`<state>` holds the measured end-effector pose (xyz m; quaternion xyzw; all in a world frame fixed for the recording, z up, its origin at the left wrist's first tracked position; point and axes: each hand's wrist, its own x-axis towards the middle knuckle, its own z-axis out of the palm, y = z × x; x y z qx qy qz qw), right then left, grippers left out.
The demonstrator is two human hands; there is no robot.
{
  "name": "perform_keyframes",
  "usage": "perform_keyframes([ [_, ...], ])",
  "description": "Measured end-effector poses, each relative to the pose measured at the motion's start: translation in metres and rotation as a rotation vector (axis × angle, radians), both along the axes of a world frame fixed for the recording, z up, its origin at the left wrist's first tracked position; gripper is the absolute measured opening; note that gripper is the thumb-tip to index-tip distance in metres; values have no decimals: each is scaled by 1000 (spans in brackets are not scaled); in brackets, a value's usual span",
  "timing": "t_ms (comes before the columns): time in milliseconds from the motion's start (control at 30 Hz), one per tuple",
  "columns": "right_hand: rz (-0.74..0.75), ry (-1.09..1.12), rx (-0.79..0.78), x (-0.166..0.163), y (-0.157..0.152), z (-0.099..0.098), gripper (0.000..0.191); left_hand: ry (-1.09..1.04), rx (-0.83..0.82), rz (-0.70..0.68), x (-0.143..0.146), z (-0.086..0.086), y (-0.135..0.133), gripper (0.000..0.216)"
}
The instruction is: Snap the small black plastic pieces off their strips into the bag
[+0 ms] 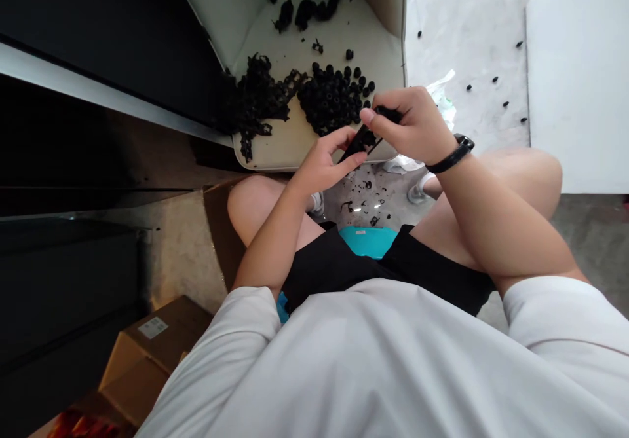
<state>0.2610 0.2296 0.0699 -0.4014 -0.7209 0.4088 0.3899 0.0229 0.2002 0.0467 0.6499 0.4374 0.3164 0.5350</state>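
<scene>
Both hands are on a flat, dark black piece (364, 141), with some ragged black bits on it, over the near edge of a white tray (275, 155). My left hand (328, 162) grips its lower end between thumb and fingers. My right hand (411, 124) is closed at the upper end, thumb pressed down on it; a black clump shows beneath its fingers. Just beyond lies a heap of small round black parts (330, 101), some with holes. To its left is a tangled pile of black scraps (263, 97). What exactly the held piece is, I cannot tell.
More black clumps (322, 9) lie deeper in the tray. Black bits (366, 202) litter the floor between my feet, and small black parts (495, 80) are scattered at right near a white panel (577, 84). A cardboard box (154, 340) stands lower left, beside dark cabinets (63, 281).
</scene>
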Motion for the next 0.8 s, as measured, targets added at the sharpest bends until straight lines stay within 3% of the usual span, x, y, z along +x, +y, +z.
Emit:
perform_keyframes([
  [167,15,41,7,-10,1,6,48,-30,152,-85,-3,0,11,42],
  [367,131,103,17,-13,3,1,54,-88,318,-113,-3,0,10,35],
  [600,128,12,78,-18,1,0,61,-114,316,-76,-5,-5,13,48],
  [800,121,19,50,-24,-6,-2,61,-79,262,49,2,-1,14,48],
])
